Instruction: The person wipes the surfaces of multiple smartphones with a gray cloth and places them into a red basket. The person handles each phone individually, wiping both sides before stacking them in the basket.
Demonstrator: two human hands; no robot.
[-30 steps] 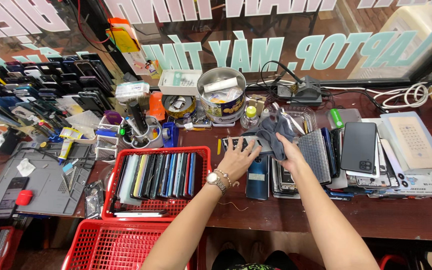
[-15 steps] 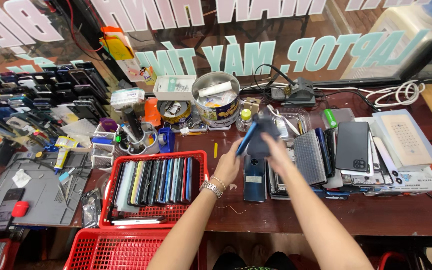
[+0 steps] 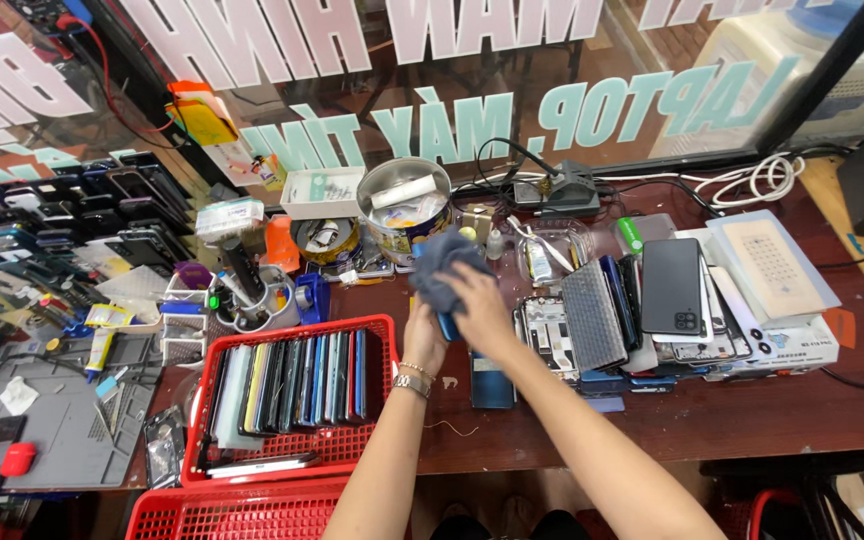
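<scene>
My left hand [image 3: 424,338] holds a blue phone [image 3: 446,326] upright by its lower end, above the brown desk. A grey-blue cloth [image 3: 438,266] is draped over the phone's top, and my right hand [image 3: 480,310] presses that cloth against it. A wristwatch and a bracelet sit on my left wrist. Another dark blue phone [image 3: 492,380] lies flat on the desk just below my hands.
A red basket [image 3: 372,440] with several phones standing on edge sits left of my hands, a second red basket [image 3: 232,512] below it. Phones and a phone frame are piled at right [image 3: 672,290]. A metal tin [image 3: 404,205], tape rolls, and a grey mat [image 3: 62,420] lie nearby.
My hands went from the desk surface to lifting the phone and cloth. The cloth now covers the phone's top and my right hand presses it there.
</scene>
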